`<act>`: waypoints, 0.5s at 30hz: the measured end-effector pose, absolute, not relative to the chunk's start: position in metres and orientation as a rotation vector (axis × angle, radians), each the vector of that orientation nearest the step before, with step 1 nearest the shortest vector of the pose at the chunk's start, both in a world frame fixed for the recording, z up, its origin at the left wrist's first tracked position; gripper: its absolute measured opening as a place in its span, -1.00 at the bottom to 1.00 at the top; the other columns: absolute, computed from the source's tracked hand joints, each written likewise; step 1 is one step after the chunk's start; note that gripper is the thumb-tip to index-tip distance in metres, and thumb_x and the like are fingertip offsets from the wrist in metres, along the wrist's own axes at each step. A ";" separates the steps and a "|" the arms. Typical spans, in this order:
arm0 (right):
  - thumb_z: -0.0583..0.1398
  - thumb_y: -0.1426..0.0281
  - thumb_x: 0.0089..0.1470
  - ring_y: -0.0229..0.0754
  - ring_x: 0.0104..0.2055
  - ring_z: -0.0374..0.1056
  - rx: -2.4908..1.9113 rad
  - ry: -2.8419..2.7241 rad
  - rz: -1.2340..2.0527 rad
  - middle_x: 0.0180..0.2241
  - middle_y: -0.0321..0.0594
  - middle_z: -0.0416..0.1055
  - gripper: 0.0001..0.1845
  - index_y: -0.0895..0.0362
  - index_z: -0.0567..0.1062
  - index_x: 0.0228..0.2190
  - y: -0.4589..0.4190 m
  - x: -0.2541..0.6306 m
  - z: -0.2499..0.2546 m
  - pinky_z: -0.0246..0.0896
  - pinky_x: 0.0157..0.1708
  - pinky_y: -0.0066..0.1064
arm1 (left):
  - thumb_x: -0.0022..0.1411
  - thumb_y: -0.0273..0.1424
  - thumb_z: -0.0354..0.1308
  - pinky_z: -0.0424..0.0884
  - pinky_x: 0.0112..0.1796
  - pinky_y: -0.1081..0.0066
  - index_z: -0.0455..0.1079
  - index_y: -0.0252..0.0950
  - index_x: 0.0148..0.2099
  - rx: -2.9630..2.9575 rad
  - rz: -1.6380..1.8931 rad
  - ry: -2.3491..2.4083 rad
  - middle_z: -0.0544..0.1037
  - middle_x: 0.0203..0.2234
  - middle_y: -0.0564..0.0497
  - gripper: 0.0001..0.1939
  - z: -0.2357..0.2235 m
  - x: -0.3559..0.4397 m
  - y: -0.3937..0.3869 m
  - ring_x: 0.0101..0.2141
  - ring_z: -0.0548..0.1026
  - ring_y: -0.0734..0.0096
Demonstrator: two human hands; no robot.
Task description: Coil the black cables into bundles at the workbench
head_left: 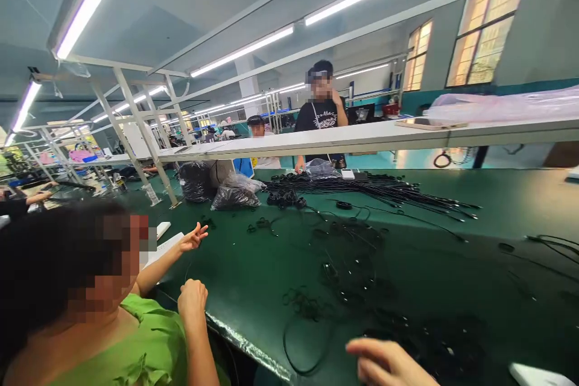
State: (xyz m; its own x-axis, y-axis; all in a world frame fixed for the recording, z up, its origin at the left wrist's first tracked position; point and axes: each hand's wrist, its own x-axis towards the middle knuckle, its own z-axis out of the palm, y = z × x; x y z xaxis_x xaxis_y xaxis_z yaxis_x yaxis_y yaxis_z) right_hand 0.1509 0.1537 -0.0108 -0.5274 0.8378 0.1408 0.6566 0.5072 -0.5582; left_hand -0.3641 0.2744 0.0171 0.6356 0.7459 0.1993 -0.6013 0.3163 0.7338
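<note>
At bottom edge, one hand (384,365) of the wearer, which side unclear, hovers over green table (497,205); grip hidden, cannot tell. Loose black cables (316,307) lie just beyond it. Co-worker in green shirt (140,344) sits left.

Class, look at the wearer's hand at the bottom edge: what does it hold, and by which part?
Nothing: the hand is empty above the green table.

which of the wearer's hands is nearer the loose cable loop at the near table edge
Only one hand of the wearer shows, at the bottom edge, just right of the cable loop and not touching it. Which hand it is cannot be told; the other is out of view.
</note>
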 end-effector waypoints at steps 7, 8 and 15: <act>-0.01 0.59 -0.09 -0.13 -0.34 0.44 -1.446 -2.438 0.502 -0.45 -0.20 0.51 -0.69 0.13 0.50 -0.49 0.266 0.104 -0.059 0.23 -0.42 -0.42 | -0.17 0.00 0.14 -0.03 -0.63 0.51 0.22 -0.20 -0.69 1.012 1.193 0.517 -0.24 -0.87 0.25 -0.60 -0.069 -0.269 0.164 -0.81 0.12 0.49; 0.00 0.62 -0.12 -0.09 -0.35 0.44 -1.459 -2.467 0.465 -0.46 -0.16 0.51 -0.70 0.14 0.50 -0.52 0.272 0.098 -0.065 0.21 -0.45 -0.41 | -0.19 -0.05 0.20 -0.04 -0.62 0.53 0.17 -0.22 -0.73 1.008 1.241 0.579 -0.33 -0.85 0.28 -0.59 -0.077 -0.263 0.155 -0.82 0.06 0.54; -0.08 0.72 -0.11 0.02 -0.41 0.43 -1.389 -2.577 0.392 -0.45 0.04 0.49 -0.65 0.23 0.44 -0.53 0.286 0.084 -0.072 0.09 -0.53 -0.38 | -0.18 0.12 0.07 0.00 -0.65 0.49 0.29 -0.13 -0.52 0.866 1.309 0.980 0.20 -0.82 0.08 -0.58 -0.018 -0.304 0.212 -0.72 0.32 0.43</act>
